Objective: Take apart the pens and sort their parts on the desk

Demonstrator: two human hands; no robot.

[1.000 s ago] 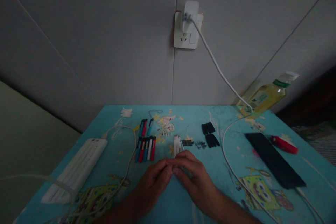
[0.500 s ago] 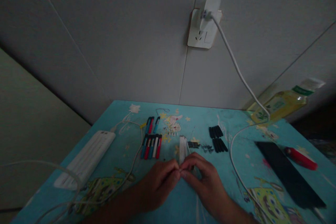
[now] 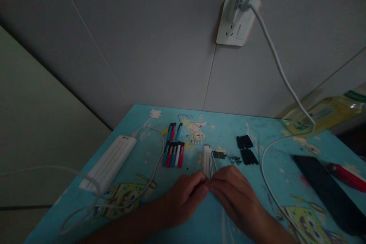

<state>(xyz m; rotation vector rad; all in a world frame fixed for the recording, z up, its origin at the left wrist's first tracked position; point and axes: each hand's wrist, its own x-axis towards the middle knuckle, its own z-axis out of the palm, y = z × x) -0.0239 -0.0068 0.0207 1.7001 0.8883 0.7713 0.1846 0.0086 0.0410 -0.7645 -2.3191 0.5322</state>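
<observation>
My left hand (image 3: 185, 196) and my right hand (image 3: 240, 198) meet fingertip to fingertip low over the table. The left thumb and forefinger are pinched together. The right fingers lie pressed together and point at the same spot; whatever is between the tips is hidden or too small to name. Just beyond the fingers lies a row of thin white sticks (image 3: 207, 160), which look like pen refills. Beside them are short dark strips (image 3: 219, 155) and a little heap of small dark pieces (image 3: 235, 159). Further right sit two groups of short black tubes (image 3: 249, 157).
Red, blue and white pen barrels (image 3: 173, 154) lie in two groups on the blue patterned tablecloth (image 3: 160, 118). A white power strip (image 3: 110, 162) stands left, its cable looping forward. To the right are a black slab (image 3: 323, 190), a red-handled object (image 3: 347, 177), a bottle (image 3: 328, 116) and a charger cable (image 3: 277, 59).
My view has swung a little left, so everything sits further right in the picture. The right hand has turned, its fingers now straighter and closer together. Both hands still meet at the tips.
</observation>
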